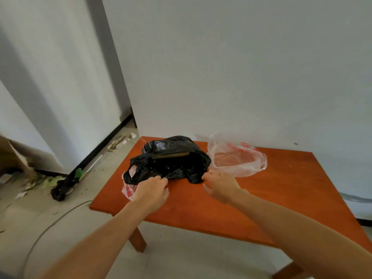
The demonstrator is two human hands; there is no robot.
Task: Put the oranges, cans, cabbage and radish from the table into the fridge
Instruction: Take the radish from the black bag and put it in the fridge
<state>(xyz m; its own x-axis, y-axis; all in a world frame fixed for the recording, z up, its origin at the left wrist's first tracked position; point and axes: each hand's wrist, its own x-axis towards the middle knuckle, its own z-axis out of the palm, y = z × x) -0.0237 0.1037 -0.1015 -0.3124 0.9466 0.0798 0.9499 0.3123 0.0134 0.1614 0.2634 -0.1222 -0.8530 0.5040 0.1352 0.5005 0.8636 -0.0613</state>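
A crumpled black plastic bag (171, 160) lies on the orange-brown wooden table (271, 190). A brownish flat edge shows in its opening; its contents are otherwise hidden. My left hand (151, 191) grips the bag's near left edge with curled fingers. My right hand (220, 186) holds the bag's near right corner. A clear bag with red print (237, 160) lies flat beside it on the right. Another red-printed clear bag (128, 190) peeks out under my left hand. The white fridge (60, 87) stands at the left, door closed. No oranges, cans, cabbage or radish show.
Litter, paper scraps and a black bag (60, 190) lie on the floor between fridge and table. A torn cardboard box (14, 156) sits at the far left. A cable (50, 224) curves over the floor. A white wall stands behind the table.
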